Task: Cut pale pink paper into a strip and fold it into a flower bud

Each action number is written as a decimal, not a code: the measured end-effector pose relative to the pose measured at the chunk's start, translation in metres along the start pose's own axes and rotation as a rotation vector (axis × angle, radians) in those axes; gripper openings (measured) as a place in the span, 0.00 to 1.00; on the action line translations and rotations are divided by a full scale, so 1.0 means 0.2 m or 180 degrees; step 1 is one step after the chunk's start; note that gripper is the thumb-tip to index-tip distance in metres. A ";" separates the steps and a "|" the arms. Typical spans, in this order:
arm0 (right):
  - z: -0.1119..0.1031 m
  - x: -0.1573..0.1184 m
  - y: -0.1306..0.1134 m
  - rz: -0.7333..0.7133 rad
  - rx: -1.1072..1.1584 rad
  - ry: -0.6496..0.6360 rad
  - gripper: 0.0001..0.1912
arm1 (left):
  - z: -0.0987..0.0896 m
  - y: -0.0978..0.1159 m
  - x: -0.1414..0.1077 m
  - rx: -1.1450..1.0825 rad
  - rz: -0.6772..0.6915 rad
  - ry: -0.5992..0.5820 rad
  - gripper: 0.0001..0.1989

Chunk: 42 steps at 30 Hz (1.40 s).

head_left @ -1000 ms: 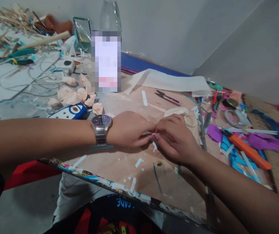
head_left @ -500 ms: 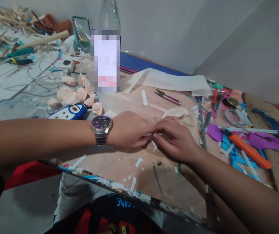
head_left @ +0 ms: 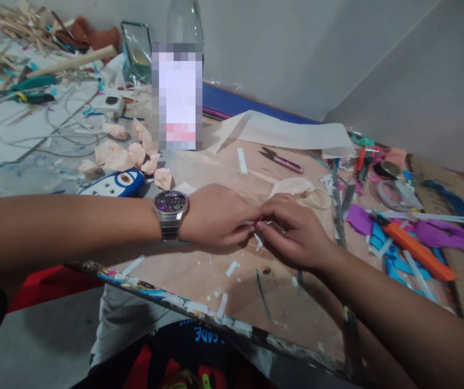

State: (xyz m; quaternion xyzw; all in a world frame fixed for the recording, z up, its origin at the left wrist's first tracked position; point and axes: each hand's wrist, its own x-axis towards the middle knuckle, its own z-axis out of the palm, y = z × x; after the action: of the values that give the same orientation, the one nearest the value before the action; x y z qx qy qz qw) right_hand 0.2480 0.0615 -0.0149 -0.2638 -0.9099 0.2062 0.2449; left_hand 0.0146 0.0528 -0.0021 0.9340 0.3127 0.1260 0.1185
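My left hand [head_left: 219,216], with a metal watch [head_left: 170,208] on its wrist, reaches in from the left with its fingers closed. My right hand [head_left: 297,229] meets it fingertip to fingertip over the board, also pinched. Whatever small thing is between the fingertips is too small and hidden to name. Behind the right hand lie a pale sheet piece [head_left: 289,186] and a roll of tape [head_left: 319,199]. Small thread snips [head_left: 283,160] rest farther back, beside a white paper strip [head_left: 242,160].
A phone with a blurred screen [head_left: 179,97] leans on a glass bottle [head_left: 185,21]. Crumpled peach paper [head_left: 120,155] and a blue-white power strip [head_left: 122,183] sit left. An orange cutter [head_left: 418,246] and purple scraps [head_left: 446,233] lie right. Pliers [head_left: 33,89] are at the far left.
The hands keep nearly the same pose, fingertips still together. The whole view has shifted very slightly.
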 end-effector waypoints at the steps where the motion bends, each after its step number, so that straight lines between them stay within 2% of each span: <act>1: 0.00 0.00 0.00 0.0015 -0.0003 -0.0010 0.02 | 0.00 0.00 0.00 -0.0001 0.0004 -0.0005 0.13; 11: 0.00 0.00 0.01 0.0065 0.0036 -0.0076 0.03 | 0.02 0.01 0.00 0.0192 0.0115 0.0042 0.14; 16: 0.00 0.00 0.01 0.0074 0.0037 -0.0194 0.03 | 0.01 0.02 0.00 0.0342 0.0171 -0.0057 0.17; 42: -0.01 0.00 0.01 0.0081 0.0027 -0.0233 0.03 | 0.02 0.02 0.00 0.0281 0.0158 -0.0143 0.16</act>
State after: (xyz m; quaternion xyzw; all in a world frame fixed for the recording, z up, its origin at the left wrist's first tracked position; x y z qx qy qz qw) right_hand 0.2490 0.0635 -0.0149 -0.2666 -0.9139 0.2227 0.2098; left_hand 0.0174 0.0491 -0.0051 0.9484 0.2919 0.0940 0.0810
